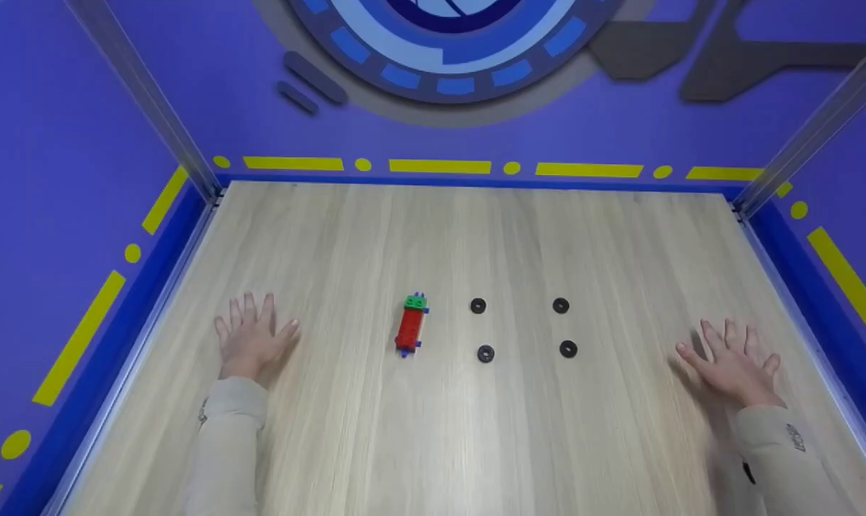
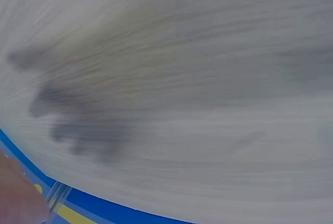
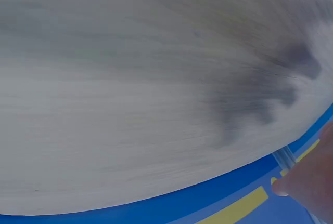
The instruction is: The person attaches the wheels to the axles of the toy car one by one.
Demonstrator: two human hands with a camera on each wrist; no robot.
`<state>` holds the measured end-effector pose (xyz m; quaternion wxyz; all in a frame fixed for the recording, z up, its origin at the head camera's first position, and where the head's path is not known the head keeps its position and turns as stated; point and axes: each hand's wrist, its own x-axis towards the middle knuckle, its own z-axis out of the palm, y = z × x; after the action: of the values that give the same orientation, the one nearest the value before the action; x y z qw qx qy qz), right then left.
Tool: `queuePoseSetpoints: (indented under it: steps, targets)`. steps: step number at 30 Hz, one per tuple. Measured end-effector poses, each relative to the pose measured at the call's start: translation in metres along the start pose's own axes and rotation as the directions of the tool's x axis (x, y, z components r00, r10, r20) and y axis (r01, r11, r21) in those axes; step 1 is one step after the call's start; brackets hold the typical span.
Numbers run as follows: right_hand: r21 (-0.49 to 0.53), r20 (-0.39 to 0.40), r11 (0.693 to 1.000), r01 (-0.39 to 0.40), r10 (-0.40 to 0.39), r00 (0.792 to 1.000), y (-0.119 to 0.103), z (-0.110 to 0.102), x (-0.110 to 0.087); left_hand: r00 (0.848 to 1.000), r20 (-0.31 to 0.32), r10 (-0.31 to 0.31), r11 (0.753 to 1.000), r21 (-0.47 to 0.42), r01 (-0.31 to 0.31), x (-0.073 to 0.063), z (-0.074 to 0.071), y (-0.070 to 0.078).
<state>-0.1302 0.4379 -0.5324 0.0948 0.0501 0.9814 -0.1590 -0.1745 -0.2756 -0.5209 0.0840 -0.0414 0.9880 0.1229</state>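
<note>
My left hand (image 1: 250, 344) is spread at the left of the wooden table, fingers straight and nothing in it. On the right side my right hand (image 1: 735, 365) is likewise spread, holding nothing. Between them lies a toy car body of red bricks (image 1: 410, 330) with a green brick (image 1: 415, 302) at its far end and blue pegs at its sides. To its right sit several small black wheels, among them a far left one (image 1: 478, 306), a near left one (image 1: 486, 353) and a near right one (image 1: 568, 349). Each wrist view shows bare tabletop, a hand's shadow and a bit of the hand.
The wooden table (image 1: 433, 430) is walled by blue panels with yellow dashes on the left, right and back (image 1: 440, 136). Metal posts stand at the far left corner (image 1: 189, 158) and far right corner (image 1: 769, 172).
</note>
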Motion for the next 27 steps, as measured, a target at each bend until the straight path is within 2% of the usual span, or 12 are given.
queuePoseSetpoints:
  steps: [5,10,20,27]
  targets:
    - [-0.004,0.006,1.0,0.012,-0.012,1.0,-0.006,-0.006,0.001,1.0,0.012,0.0,1.0,0.007,0.0,0.003,-0.008,0.006]
    - [-0.007,0.005,0.999,0.038,-0.038,0.999,-0.016,-0.011,0.004,0.999,0.016,0.029,0.999,0.013,-0.029,0.008,-0.011,0.018]
    - [-0.015,-0.02,0.992,0.125,-0.126,0.992,-0.044,-0.013,0.011,0.994,0.017,0.11,0.993,0.042,-0.11,0.015,-0.008,0.053]
    - [-0.046,-0.047,0.984,0.171,-0.173,0.984,-0.061,-0.01,0.013,0.985,0.008,0.171,0.984,0.056,-0.171,0.014,-0.001,0.074]
